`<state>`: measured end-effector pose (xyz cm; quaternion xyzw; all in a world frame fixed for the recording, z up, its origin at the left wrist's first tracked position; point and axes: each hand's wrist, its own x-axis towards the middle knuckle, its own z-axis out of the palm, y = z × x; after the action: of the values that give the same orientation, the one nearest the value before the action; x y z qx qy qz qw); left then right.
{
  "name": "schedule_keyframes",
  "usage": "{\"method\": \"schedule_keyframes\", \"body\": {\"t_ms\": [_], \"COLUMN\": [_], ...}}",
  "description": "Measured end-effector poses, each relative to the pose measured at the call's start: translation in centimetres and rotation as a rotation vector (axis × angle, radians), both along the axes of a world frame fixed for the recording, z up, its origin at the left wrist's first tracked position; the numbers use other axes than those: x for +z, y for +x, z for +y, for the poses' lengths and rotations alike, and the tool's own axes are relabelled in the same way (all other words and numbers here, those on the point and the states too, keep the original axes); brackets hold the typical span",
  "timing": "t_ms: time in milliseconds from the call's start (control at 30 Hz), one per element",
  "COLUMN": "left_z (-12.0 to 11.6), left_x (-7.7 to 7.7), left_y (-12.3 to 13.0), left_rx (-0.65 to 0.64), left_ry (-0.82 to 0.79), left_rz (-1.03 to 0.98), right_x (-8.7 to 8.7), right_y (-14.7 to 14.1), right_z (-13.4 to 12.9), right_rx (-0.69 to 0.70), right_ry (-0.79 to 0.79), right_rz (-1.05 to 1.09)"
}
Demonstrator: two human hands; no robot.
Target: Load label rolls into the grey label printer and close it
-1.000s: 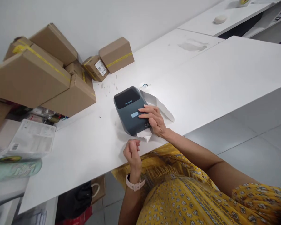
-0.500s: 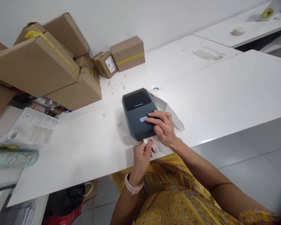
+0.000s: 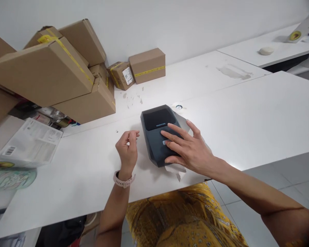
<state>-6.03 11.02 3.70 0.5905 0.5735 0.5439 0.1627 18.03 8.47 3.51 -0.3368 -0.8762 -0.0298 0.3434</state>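
Observation:
A dark grey device (image 3: 154, 145) with a black glossy top panel and a light blue button lies on the white table. My right hand (image 3: 187, 144) rests on its lower right part with fingers spread, partly covering the button. My left hand (image 3: 128, 147), a pink watch on its wrist, is held left of the device, not touching it; its fingers are curled together, and what they may hold is too small to make out. White paper (image 3: 176, 168) sticks out at the device's near end, and more paper (image 3: 182, 121) lies along its right side.
Cardboard boxes with yellow tape (image 3: 74, 68) are stacked at the left rear, and a smaller box (image 3: 148, 65) stands by the wall. A white carton (image 3: 28, 140) and a green bottle (image 3: 12, 178) are at the left. A white ring (image 3: 179, 107) lies behind the device.
My left hand has moved off the paper at the near end, leftward and up. My right hand has spread its fingers wider over the device. The camera view has shifted a little.

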Motion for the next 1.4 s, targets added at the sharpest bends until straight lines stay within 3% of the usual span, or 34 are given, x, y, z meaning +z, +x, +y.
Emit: {"method": "schedule_keyframes", "body": {"t_ms": [100,200,333,467,633,733,800,900,1000,1100,1200,1267,1333,1400], "left_z": [-0.2,-0.7,-0.7,-0.7,-1.0,-1.2,-1.2,-1.1,-1.0,-0.7,-0.5,-0.4,-0.3,-0.3], "left_x": [-2.6,-4.4,-5.1,-5.1,-5.4,-5.5,-5.5,-5.5,-5.6,-5.8,-6.0,-6.1,-6.2,-6.1], "left_y": [0.2,0.5,0.7,0.8,1.4,1.5,1.4,1.1,0.9,0.8,0.7,0.7,0.7,0.7], "left_rx": [-0.013,-0.101,-0.168,-0.170,-0.298,-0.293,-0.291,-0.290,-0.259,-0.241,-0.275,-0.293,-0.303,-0.313], "left_ry": [-0.112,-0.196,-0.185,-0.218,-0.222,-0.216,-0.209,-0.186,-0.094,0.059,0.184,0.236,0.252,0.247], "left_rz": [-0.086,-0.151,-0.151,-0.221,-0.210,-0.152,-0.112,-0.037,0.092,0.232,0.321,0.355,0.376,0.392], "right_x": [-1.5,-2.8,-3.3,-1.4,4.5,8.1,9.9,11.4,11.7,11.8,11.8,11.1,9.3,6.8], "right_y": [0.6,1.2,1.4,1.5,0.7,-0.9,-1.9,-2.5,-2.3,-2.1,-2.2,-2.0,-1.5,-0.7], "right_z": [-0.6,-1.5,-2.5,-1.0,5.1,9.6,12.9,18.8,24.8,27.8,24.9,20.6,16.0,12.6], "right_rx": [-0.017,-0.050,-0.131,-0.060,0.045,0.087,0.038,-0.022,0.041,0.080,-0.042,-0.112,-0.130,-0.046], "right_ry": [-0.044,-0.150,-0.242,-0.196,0.064,0.052,-0.002,-0.093,-0.172,-0.243,-0.210,-0.007,0.210,0.197], "right_rz": [0.063,0.255,0.450,0.391,0.387,0.519,0.593,0.630,0.589,0.558,0.618,0.648,0.581,0.391]}}
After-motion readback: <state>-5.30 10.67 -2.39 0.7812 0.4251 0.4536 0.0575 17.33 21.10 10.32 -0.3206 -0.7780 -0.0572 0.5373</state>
